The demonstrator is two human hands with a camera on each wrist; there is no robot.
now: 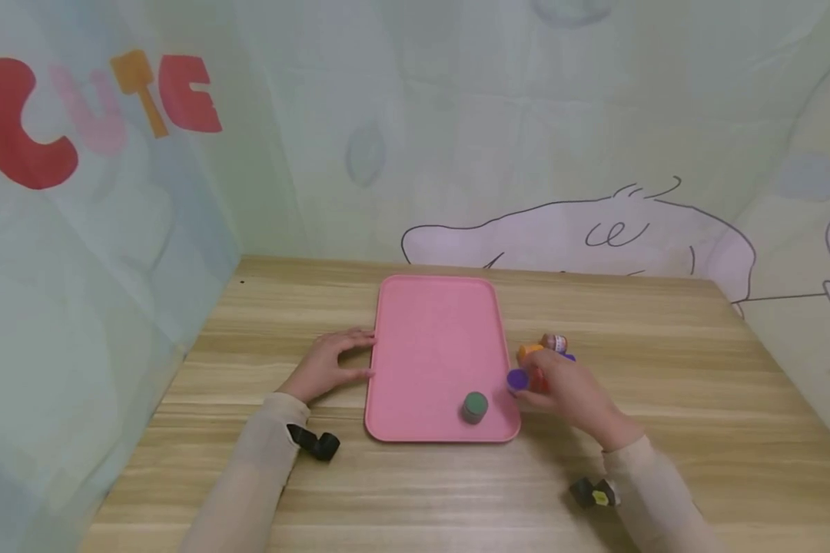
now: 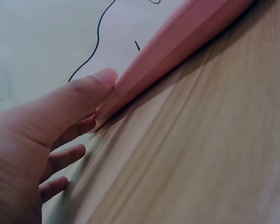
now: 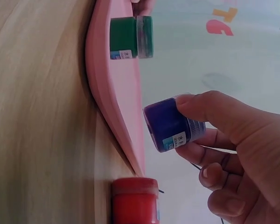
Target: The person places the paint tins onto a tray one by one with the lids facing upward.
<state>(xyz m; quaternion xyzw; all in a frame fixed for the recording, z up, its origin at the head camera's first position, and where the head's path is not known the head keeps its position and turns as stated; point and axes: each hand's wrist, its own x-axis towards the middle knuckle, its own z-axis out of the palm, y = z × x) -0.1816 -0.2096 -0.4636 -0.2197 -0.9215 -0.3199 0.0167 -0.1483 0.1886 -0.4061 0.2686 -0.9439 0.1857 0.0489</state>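
Observation:
A dark blue-purple paint jar [image 3: 165, 123] is pinched between the thumb and fingers of my right hand [image 1: 570, 388], tilted, beside the right edge of a pink tray [image 1: 432, 338]. Inside the tray, near its front right corner, a green paint jar [image 1: 474, 408] stands upright. My left hand [image 1: 321, 365] rests at the tray's left edge, thumb and fingertips touching the rim. Below the right hand in the right wrist view lies a red paint jar [image 3: 135, 200], on its side on the table; the hand partly hides it in the head view.
Just beyond the right hand lie an orange jar [image 1: 529, 351] and a brown jar [image 1: 555, 342] with a white label. Another purple jar [image 1: 569, 357] shows partly behind the hand. Printed cloth walls [image 1: 304, 153] border the wooden table [image 1: 290, 299] at the back and left.

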